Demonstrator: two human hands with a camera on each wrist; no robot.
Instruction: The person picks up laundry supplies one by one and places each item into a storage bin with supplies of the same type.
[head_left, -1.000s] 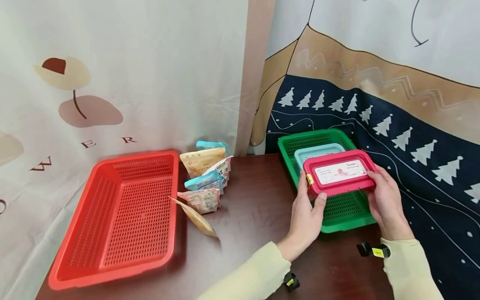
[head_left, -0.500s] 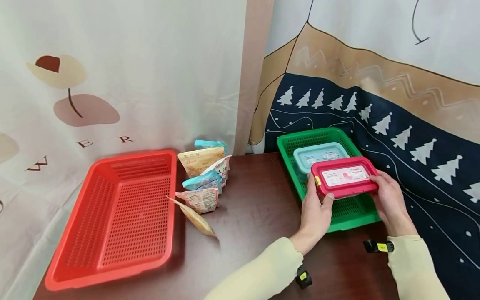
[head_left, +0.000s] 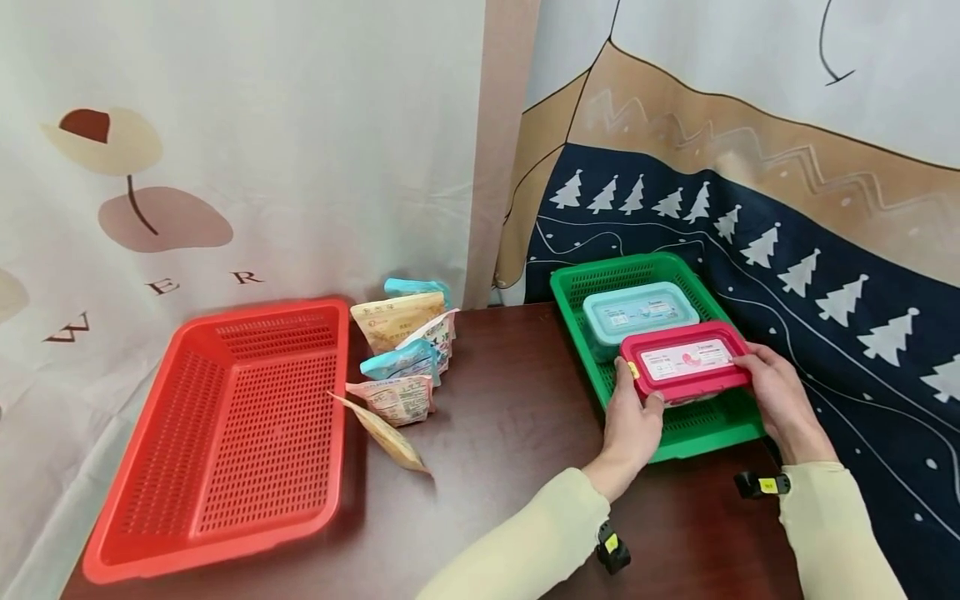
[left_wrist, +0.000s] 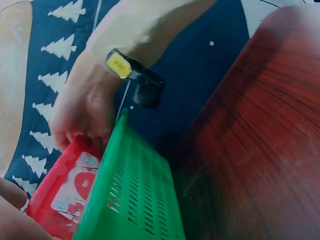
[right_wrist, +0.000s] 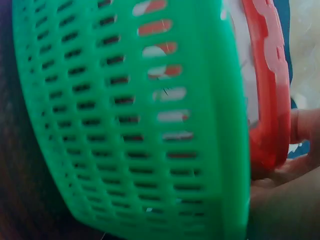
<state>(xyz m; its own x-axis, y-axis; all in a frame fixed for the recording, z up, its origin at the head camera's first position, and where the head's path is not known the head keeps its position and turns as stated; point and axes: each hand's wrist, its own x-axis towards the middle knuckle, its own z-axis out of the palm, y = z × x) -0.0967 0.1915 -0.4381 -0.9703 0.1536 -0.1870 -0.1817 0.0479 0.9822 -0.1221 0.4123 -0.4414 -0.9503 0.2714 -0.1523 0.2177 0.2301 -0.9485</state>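
Both hands hold a red-lidded food storage container (head_left: 686, 360) with a white label on its lid. My left hand (head_left: 626, 432) grips its left end, thumb at the near edge. The right hand (head_left: 787, 404) grips the right end, thumb on the lid's corner. The container is low within the front half of the green basket (head_left: 705, 448). Behind it in the basket sits a light blue food storage container (head_left: 641, 312). In the right wrist view the red container (right_wrist: 272, 90) shows above the basket rim and through the slots of the basket wall (right_wrist: 125, 120).
A large red basket (head_left: 270, 433) stands on the left of the dark wooden table (head_left: 517, 417). Between the baskets, several snack pouches stand in a row, a pink one (head_left: 401, 402) among them. A tan pouch (head_left: 386, 437) leans against the red basket. Curtains (head_left: 360, 150) hang behind.
The red-lidded container has moved right, nearer and down into the green basket, with both hands on it. More of the light blue container's lid shows. The pouches stay put.
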